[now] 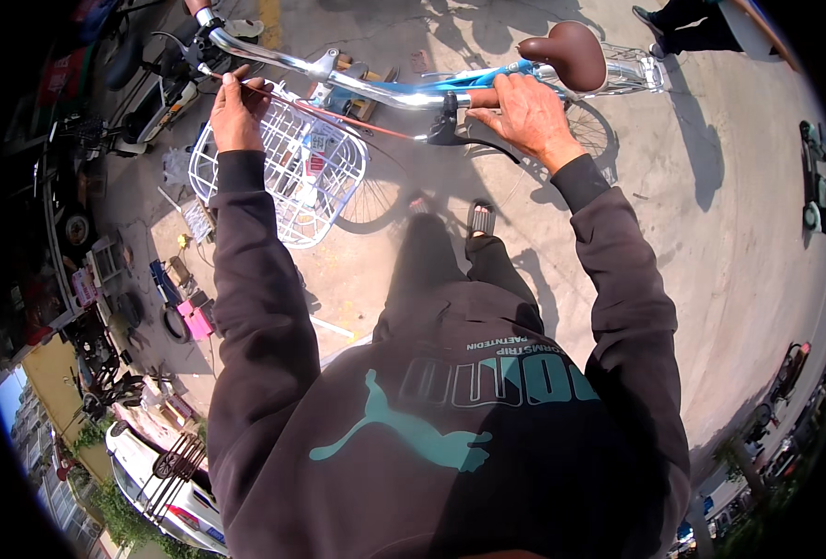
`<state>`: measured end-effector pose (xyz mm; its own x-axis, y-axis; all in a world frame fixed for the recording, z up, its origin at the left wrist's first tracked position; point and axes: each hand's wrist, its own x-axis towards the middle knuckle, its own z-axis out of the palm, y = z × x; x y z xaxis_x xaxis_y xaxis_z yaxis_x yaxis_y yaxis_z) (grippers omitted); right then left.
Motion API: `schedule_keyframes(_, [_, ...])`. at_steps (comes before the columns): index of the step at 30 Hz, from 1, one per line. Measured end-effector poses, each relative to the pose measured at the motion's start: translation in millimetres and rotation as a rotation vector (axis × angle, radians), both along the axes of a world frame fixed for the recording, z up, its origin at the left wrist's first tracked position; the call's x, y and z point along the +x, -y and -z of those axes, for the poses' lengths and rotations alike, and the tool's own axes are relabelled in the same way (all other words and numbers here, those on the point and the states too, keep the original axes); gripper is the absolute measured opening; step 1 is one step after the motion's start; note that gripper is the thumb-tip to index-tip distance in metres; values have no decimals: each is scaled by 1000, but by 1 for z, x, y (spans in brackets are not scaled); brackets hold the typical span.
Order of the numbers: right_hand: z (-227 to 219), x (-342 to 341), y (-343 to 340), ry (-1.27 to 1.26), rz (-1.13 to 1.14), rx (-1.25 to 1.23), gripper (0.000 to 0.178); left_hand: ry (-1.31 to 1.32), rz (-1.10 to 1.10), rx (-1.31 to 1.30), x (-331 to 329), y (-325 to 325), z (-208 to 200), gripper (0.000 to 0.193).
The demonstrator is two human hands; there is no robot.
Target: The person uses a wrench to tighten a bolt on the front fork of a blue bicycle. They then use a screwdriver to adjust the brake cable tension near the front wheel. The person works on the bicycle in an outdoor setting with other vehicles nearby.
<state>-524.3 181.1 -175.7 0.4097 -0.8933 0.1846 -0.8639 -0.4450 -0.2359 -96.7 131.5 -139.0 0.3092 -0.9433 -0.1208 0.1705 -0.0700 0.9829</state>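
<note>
A blue bicycle [501, 72] with a curved silver handlebar [390, 94] stands in front of me. My left hand [237, 114] is closed in a pinch on a red brake cable [365, 124], close to the handlebar's left side. The cable runs across to the black brake lever [446, 129] on the right. My right hand [528, 116] is wrapped over the brown handlebar grip [482, 98], just beside that lever. Below the handlebar, between my arms, hangs a white wire basket [338, 191] with a printed tag inside. The fingertips of my left hand partly hide the cable's end.
A brown saddle [576, 61] and a silver rear rack [632, 73] extend to the far right. Tools and a pink box [195, 319] lie on the concrete at left, near parked bikes. Another person's legs [697, 33] show at top right. A white car [143, 466] is at lower left.
</note>
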Motion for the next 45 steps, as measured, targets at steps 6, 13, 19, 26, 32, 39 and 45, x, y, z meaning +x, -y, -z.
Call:
schedule_keyframes(6, [-7,42,-19,131,166,-86,53,53,131,44,29,60,-6,36])
schedule_keyframes(13, [-28,101,-43,137,337,6,56,14,181,113,28,83,-8,32])
schedule_keyframes(19, [-48,137,-79,149,481,349,64,61,291,64,29,87,14,32])
schedule_keyframes(26, [-63,178,-94,234,578,424,70,63,440,-21,37,124,41,38])
schedule_keyframes(32, [-77,224,-94,312,587,433,62,29,513,-81,43,172,65,41])
schedule_keyframes(39, [-69,184,-107,316,606,446,65,262,416,-120,48,137,91,31])
schedule_keyframes(45, [-78,168,-101,177,517,536,70,495,274,-159,36,89,75,27])
